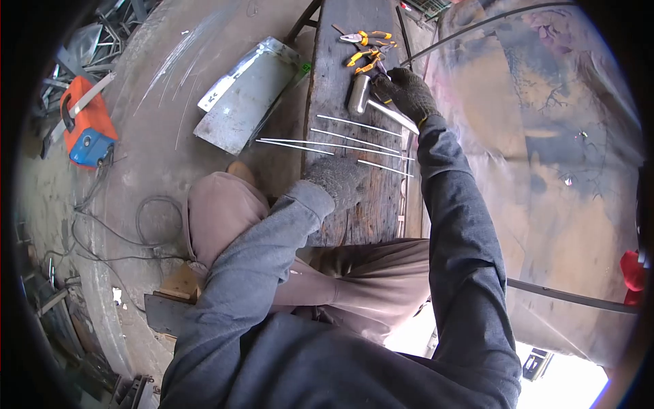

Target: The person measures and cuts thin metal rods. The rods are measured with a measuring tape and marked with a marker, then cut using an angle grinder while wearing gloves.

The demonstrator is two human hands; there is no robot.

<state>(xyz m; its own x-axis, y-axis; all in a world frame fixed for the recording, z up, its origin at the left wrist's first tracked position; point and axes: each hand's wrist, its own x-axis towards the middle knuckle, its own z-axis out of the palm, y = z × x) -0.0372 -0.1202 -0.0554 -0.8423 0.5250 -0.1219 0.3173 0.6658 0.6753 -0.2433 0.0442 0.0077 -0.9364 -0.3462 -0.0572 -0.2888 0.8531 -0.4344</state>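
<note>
My left hand (338, 180), in a dark knit glove, rests on the dark wooden bench (347, 228) over the near ends of thin metal rods (361, 142); its fingers are too unclear to read. Several of these rods lie across the bench, some past its left edge. My right hand (407, 94), gloved too, is at the bench's right edge with fingers curled round something I cannot make out. Just left of it lies a hammer (360, 95) with a shiny head. Orange-and-black pliers (368, 37) and a second orange-handled tool (366, 60) lie farther up.
On the floor left of the bench lies a bent sheet-metal piece (249, 95). An orange and blue machine (90, 123) stands at the far left, with cables (102, 232) below it. Metal scraps fill the upper left corner. A stained sheet (538, 163) spreads at the right.
</note>
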